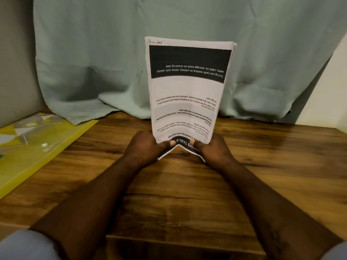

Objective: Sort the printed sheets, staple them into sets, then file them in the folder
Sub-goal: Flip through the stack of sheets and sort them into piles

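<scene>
"Head view, then. Where are the papers?"

"I have the stack of printed sheets [187, 94] stood upright in front of me, over the middle of the tabletop [262, 166]. The print faces me upside down, with a black band near the top and another at the bottom edge."

"And your hands?"

"Both are on the lower end. My left hand [146, 147] grips the bottom left corner and my right hand [212, 149] grips the bottom right. The fingers [150, 136] curl round behind the paper and each thumb [171, 143] presses on the front. Between the thumbs the bottom edge buckles up into a peak."

"Does the stack rest on the wood?"

"I cannot tell. Its lower corners are down close to the surface."

"Is the stack neat?"

"At the top right the edges of several sheets show, slightly fanned."

"What else is about?"

"The yellow folder [37, 147] lies flat at the left edge of the tabletop, well apart from the sheets. A pale green cloth [112, 53] hangs behind, its hem draped onto the wood and over the folder's far corner. My blue sleeves [24, 244] show at the bottom corners."
</scene>
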